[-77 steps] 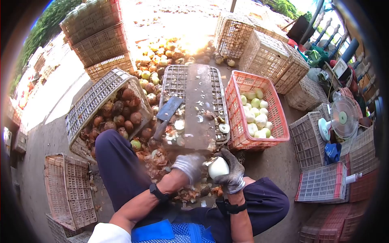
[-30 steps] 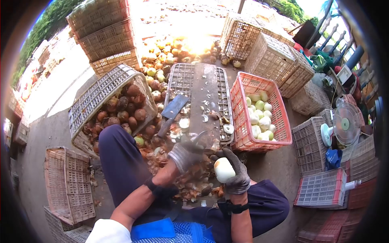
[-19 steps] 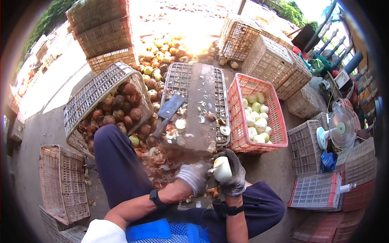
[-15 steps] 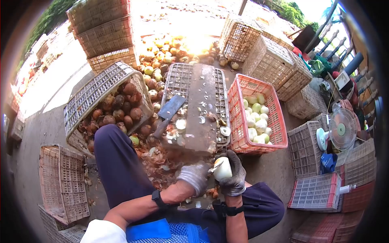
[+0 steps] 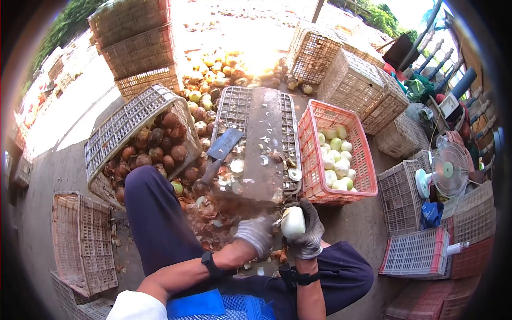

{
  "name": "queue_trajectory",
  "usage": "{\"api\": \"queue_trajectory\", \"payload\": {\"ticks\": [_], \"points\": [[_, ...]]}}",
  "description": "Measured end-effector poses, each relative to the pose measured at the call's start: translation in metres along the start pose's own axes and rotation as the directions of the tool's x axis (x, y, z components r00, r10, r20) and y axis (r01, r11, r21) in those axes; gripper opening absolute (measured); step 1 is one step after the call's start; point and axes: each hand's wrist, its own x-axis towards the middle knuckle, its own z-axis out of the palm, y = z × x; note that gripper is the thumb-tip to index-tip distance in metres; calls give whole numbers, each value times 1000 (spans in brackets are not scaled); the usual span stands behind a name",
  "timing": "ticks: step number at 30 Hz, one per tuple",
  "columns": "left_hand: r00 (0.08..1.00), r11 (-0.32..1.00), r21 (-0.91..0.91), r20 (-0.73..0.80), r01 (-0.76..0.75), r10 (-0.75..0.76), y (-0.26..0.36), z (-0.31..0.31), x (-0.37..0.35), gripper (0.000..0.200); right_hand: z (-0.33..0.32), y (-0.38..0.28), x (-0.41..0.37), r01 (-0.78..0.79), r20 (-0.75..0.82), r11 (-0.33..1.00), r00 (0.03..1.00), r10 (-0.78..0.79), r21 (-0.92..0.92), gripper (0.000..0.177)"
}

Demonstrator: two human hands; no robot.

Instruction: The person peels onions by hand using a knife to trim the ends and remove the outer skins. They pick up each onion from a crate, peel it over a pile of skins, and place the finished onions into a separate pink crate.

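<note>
My left hand (image 5: pixel 254 234), in a grey-white glove, is curled and blurred by motion just left of a peeled white onion (image 5: pixel 293 222). What it grips cannot be made out. The onion sits in my right hand (image 5: pixel 308 232), whose dark-palmed glove wraps round its right side. Ahead of both hands, a brown board (image 5: pixel 264 144) lies on an upturned crate (image 5: pixel 230 106). A cleaver (image 5: pixel 225 144) rests on the left of that crate, beside cut onion pieces. Peeled onions (image 5: pixel 336 157) fill the bottom of a red crate (image 5: pixel 366 160) to the right.
A tilted crate (image 5: pixel 125 125) of unpeeled onions (image 5: pixel 154 144) stands at the left, with loose skins (image 5: pixel 205 213) near my knee. More onions (image 5: pixel 218 66) lie behind. Stacked crates (image 5: pixel 136 48) rise at the back left. A fan (image 5: pixel 448 169) and more crates (image 5: pixel 400 197) are at the right.
The onion in my right hand has turned slightly, showing a rounder white side. My left hand stays close beside it, with its fingers more blurred. The view has shifted slightly.
</note>
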Motion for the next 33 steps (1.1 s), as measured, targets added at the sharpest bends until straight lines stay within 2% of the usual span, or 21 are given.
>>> {"api": "queue_trajectory", "payload": {"ticks": [4, 6, 8, 9, 13, 16, 20, 22, 25, 27, 29, 31, 33], "points": [[991, 995, 43, 94, 89, -93, 14, -11, 3, 42, -4, 5, -1, -17, 7, 998, 1000, 17, 55, 98], [964, 983, 97, 201, 155, -171, 3, -1, 14, 46, 1, -2, -4, -77, 18, 986, 997, 75, 148, 88], [968, 984, 84, 186, 156, -170, -5, 7, 16, 47, 6, -8, -4, -122, 16, 976, 993, 121, 180, 78], [984, 992, 46, 122, 121, -126, -1, -1, 11, 46, 5, -9, -4, -135, 2, 976, 991, 136, 169, 72], [996, 999, -45, -91, -27, 23, 8, -17, 4, 39, 20, -26, -11, -79, -38, 996, 996, 78, -37, 59], [1000, 1000, 5, 9, 29, -29, 37, -46, 2, 31, 33, -41, -16, -20, -35, 971, 999, 12, -239, 52], [998, 995, 80, 5, 59, -60, 49, -51, -1, 22, -4, -11, -17, 112, 136, 756, 990, -31, -645, 67], [995, 991, 88, 25, 99, -101, 51, -52, 0, 22, -12, -5, -17, 174, 202, 621, 979, -26, -764, 71], [993, 989, 95, 22, 109, -112, 49, -48, 3, 24, 2, -16, -17, 209, 235, 537, 972, -21, -818, 66], [993, 986, 121, 2, 115, -116, 43, -38, 8, 24, 33, -46, -15, 222, 192, 538, 975, -111, -813, 42], [995, 988, 120, -37, 101, -97, 26, -20, 15, 28, 33, -41, -15, 216, 155, 569, 976, -153, -793, 28], [994, 993, 92, -95, 69, -60, 3, 2, 20, 37, 1, -3, -19, 206, 152, 597, 978, -141, -775, 24], [995, 995, 61, -67, 79, -75, 3, -2, 20, 41, -16, 10, -19, 232, 196, 563, 973, -124, -793, 22]]}}
